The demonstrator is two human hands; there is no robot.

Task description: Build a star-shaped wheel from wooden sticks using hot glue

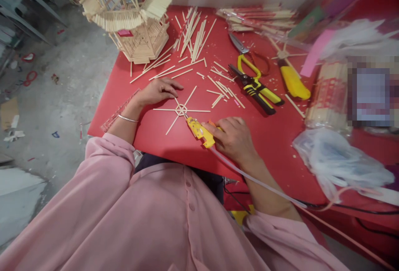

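A small star-shaped frame of thin wooden sticks (199, 111) lies flat on the red table, its spokes spreading from a hexagon in the middle. My left hand (160, 89) rests at its upper left, fingers curled down on the end of one spoke; the fingertips are partly hidden. In my right hand (233, 138) is a yellow hot glue gun (199, 131), its nozzle at the lower right of the hexagon. A long pale glue stick (230, 166) trails from the back of the gun under my wrist.
A stick-built pavilion model (143, 40) stands at the table's back left. Loose sticks (199, 38) are scattered before it. Yellow-black pruning shears (255, 84), a yellow-handled tool (294, 80), bundled sticks (330, 92) and a plastic bag (336, 158) lie at right.
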